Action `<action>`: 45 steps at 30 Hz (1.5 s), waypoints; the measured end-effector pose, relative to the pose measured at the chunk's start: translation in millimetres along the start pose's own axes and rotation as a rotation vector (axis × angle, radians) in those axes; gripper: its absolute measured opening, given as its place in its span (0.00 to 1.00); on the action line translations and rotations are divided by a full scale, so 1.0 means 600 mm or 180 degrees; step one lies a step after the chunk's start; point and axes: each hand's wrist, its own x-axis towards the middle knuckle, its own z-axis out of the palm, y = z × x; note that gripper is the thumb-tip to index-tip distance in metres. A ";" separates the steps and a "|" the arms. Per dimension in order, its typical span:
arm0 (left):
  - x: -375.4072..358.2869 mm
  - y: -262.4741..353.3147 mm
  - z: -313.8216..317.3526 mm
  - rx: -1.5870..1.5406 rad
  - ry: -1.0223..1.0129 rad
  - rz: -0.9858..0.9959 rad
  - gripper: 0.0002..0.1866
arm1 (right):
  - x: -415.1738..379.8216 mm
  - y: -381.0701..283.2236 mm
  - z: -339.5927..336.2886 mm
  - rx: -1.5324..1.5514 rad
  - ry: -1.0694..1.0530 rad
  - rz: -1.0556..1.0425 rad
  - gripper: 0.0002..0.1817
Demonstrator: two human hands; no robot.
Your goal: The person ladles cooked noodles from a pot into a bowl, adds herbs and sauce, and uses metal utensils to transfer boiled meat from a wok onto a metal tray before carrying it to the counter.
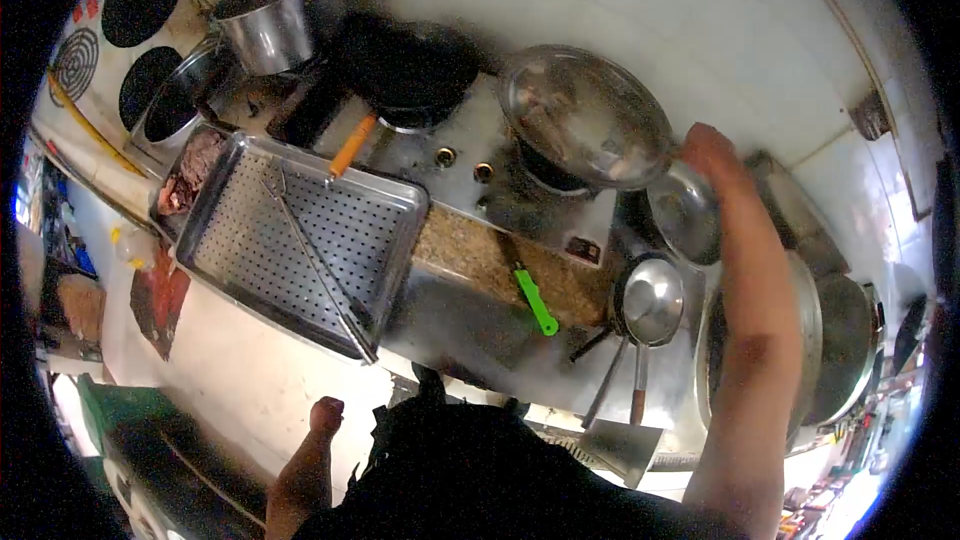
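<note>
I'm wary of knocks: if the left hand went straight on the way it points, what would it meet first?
The left hand would probably meet the near rim of the silver, rectangular, perforated metal tray, though the hand's height is unclear.

Bare right hand: holds wide round metal pan at its side
Bare left hand: curled, near rectangular perforated steel tray
Tray: long metal tongs across it
Steel stove: round black pan, orange handle
</note>
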 end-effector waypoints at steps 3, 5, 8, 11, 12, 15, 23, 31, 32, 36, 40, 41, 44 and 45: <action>0.022 -0.075 0.063 -0.2091 0.0585 -0.0167 0.07 | 0.053 -0.033 0.012 0.0240 -0.0376 0.0126 0.16; 0.013 -0.068 0.056 -0.2207 0.0436 -0.0375 0.05 | 0.085 -0.035 0.025 -0.0032 -0.0669 0.0189 0.17; -0.027 0.001 -0.020 -0.0288 0.0718 0.0687 0.03 | 0.129 0.010 0.072 0.0346 -0.0866 0.0383 0.19; -0.044 -0.032 0.010 -0.0128 0.0228 0.0511 0.03 | 0.138 0.008 0.097 0.0620 -0.1126 0.0200 0.19; -0.048 -0.060 0.045 -0.0102 0.0083 0.0166 0.03 | 0.128 0.001 0.103 0.0931 -0.0960 -0.0053 0.18; -0.046 -0.037 -0.012 0.0703 -0.0204 0.0533 0.02 | 0.175 0.069 0.218 0.2309 -0.0663 -0.0689 0.15; 0.012 -0.033 -0.034 -0.0181 0.0692 0.0663 0.06 | 0.124 0.017 0.058 0.2219 -0.0975 -0.0553 0.12; 0.053 -0.021 0.015 -0.2070 0.0201 -0.0524 0.03 | 0.050 -0.041 -0.122 -0.1062 -0.0346 -0.0657 0.14; 0.054 -0.017 0.007 -0.1542 0.0221 -0.0326 0.02 | 0.041 -0.046 -0.140 -0.1066 -0.0347 -0.0651 0.14; 0.047 -0.002 -0.040 -0.0199 0.0045 0.0237 0.03 | -0.010 -0.099 -0.194 -0.1039 -0.0144 -0.0564 0.13; 0.048 -0.044 -0.017 0.0226 0.0194 0.0813 0.03 | -0.028 -0.132 -0.140 -0.1058 -0.0418 -0.0641 0.13; 0.056 -0.078 0.027 -0.0577 0.0068 0.0285 0.04 | -0.033 -0.130 -0.118 -0.1059 -0.0418 -0.0639 0.13; 0.046 -0.058 0.002 -0.0639 0.0002 0.0088 0.04 | -0.067 -0.123 -0.078 -0.0717 -0.0259 -0.0445 0.13; 0.042 -0.035 -0.029 0.0097 0.0068 0.0421 0.04 | -0.081 -0.123 -0.075 -0.0538 -0.0203 -0.0469 0.13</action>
